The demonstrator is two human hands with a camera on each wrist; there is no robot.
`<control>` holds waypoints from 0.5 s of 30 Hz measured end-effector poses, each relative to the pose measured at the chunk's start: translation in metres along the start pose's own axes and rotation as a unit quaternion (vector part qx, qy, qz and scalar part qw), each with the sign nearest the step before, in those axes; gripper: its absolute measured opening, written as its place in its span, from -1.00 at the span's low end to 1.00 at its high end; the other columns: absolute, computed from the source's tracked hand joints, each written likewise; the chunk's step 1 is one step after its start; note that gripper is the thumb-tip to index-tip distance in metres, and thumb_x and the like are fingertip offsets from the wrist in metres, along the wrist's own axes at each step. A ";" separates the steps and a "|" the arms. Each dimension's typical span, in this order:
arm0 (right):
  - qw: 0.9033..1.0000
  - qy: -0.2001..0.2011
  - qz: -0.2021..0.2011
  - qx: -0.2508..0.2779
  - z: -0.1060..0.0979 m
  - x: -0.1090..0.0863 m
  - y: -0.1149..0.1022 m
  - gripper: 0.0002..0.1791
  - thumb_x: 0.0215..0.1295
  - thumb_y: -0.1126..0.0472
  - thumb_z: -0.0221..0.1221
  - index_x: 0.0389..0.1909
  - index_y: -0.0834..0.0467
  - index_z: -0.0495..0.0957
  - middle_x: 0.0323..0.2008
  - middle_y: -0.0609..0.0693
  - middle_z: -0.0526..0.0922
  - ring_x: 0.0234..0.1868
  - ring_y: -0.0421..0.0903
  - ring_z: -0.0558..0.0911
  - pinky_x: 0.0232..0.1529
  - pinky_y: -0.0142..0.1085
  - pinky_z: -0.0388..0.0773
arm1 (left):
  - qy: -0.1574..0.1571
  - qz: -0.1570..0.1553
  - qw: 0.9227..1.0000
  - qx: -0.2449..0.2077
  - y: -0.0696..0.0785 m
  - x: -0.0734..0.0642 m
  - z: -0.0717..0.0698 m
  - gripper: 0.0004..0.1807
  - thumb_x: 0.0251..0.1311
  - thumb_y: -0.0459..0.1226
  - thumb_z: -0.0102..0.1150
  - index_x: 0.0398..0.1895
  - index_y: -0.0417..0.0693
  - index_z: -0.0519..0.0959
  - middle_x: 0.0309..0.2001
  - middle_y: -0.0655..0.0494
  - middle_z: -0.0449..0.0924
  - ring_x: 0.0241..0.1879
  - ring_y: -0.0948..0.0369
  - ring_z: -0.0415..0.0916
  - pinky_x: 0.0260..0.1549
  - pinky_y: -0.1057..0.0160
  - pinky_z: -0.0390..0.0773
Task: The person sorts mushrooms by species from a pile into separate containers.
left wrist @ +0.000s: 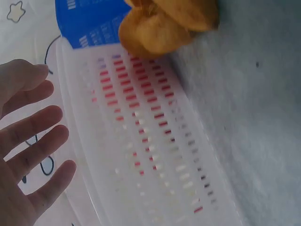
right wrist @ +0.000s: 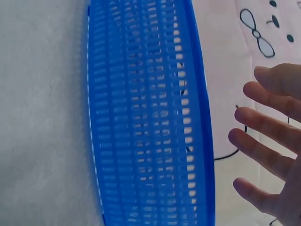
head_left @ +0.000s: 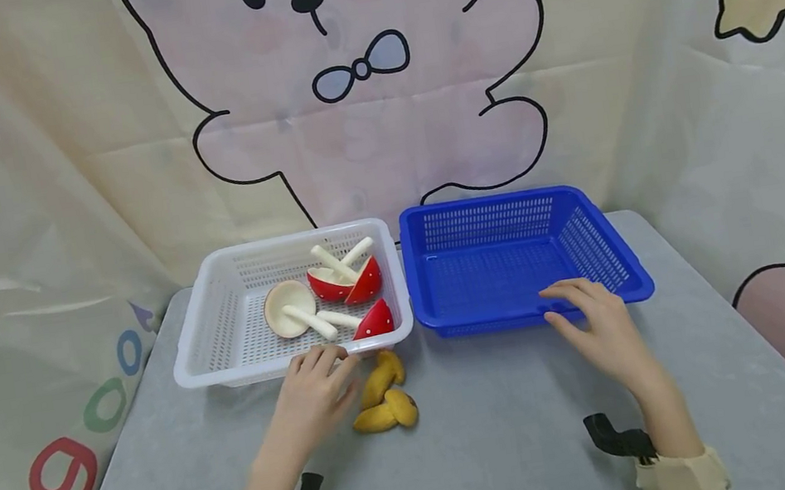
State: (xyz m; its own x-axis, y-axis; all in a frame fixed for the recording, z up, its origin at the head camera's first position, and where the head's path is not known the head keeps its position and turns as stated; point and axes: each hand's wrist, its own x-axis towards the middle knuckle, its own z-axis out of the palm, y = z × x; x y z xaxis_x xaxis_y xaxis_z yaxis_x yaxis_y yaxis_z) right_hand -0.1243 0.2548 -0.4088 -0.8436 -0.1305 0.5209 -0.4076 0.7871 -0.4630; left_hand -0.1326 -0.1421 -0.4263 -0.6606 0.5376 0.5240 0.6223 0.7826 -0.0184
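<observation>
My left hand (head_left: 318,393) hovers by the front rim of the white basket (head_left: 230,374), its fingers loosely bent and holding nothing. Inside that basket lie several toy mushrooms: red-capped ones with white dots (head_left: 366,280) and one with a cream cap (head_left: 291,309). Just right of the left hand, two yellow-brown toy mushrooms (head_left: 395,409) lie on the table, seen large in the left wrist view as well. Over the front right rim of the blue basket (head_left: 486,265) is my right hand (head_left: 600,325), fingers spread, with nothing held. No toys show inside the blue basket.
The two baskets stand side by side at the back of a grey table (head_left: 496,448). A printed curtain (head_left: 423,140) hangs right behind them and along both sides. Black straps (head_left: 619,439) hang from the wrists.
</observation>
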 end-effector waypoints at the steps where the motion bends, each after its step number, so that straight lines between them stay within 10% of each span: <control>1: 1.000 0.005 -0.001 0.002 0.000 -0.001 0.002 -0.70 0.13 0.38 0.29 -0.08 0.21 0.61 -0.06 0.14 0.62 0.02 0.13 0.52 0.04 0.07 0.33 | -0.007 0.002 1.000 -0.004 0.003 0.001 0.001 -0.66 -0.07 -0.22 0.45 -0.16 0.12 0.61 -0.20 0.17 0.59 -0.14 0.15 0.50 -0.17 0.16 0.54; 7: 0.999 0.039 -0.002 0.008 0.000 -0.006 0.016 -0.67 0.06 0.43 0.32 -0.11 0.22 0.62 -0.12 0.12 0.65 -0.05 0.01 0.50 0.01 -0.28 0.29 | -0.035 0.012 0.999 -0.029 0.018 0.003 0.009 -0.62 -0.06 -0.17 0.47 -0.11 0.10 0.64 -0.20 0.19 0.59 -0.18 0.20 0.51 -0.23 0.27 0.56; 15: 0.998 0.052 -0.003 -0.017 -0.003 -0.010 0.024 -0.66 0.01 0.45 0.34 -0.12 0.24 0.62 -0.14 0.18 0.65 -0.07 0.13 0.53 -0.02 -0.06 0.28 | -0.044 0.029 0.998 -0.031 0.029 -0.001 0.019 -0.70 0.01 -0.14 0.41 -0.14 0.14 0.63 -0.31 0.25 0.50 -0.30 0.27 0.42 -0.44 0.38 0.42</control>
State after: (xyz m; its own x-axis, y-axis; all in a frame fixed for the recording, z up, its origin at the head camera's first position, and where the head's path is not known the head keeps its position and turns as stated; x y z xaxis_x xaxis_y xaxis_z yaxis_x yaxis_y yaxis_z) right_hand -0.1246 0.2772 -0.4229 -0.7994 -0.0735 0.5963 -0.3993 0.8065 -0.4360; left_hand -0.1218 -0.1141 -0.4430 -0.6551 0.6087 0.4476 0.6838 0.7296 0.0086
